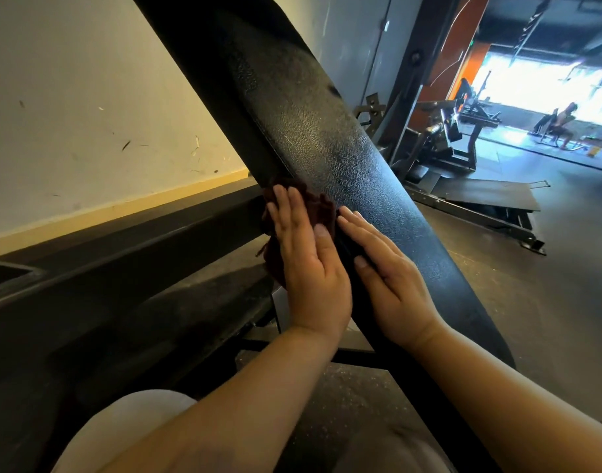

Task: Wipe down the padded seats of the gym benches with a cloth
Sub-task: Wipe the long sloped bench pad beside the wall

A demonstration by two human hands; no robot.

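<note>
A long black padded bench back (313, 141) with a grained surface slants from the upper left down to the lower right. A dark brown cloth (318, 203) lies against its left edge. My left hand (310, 264) presses flat on the cloth with straight fingers. Just to its right, my right hand (388, 274) rests flat on the bare pad, fingers extended, touching the cloth's edge.
A pale scuffed wall (88, 114) with a yellow baseboard stands to the left above a dark ledge (122, 240). To the right on the dark floor are a black gym machine (463, 196) and a seated person (562, 124) far back near bright windows.
</note>
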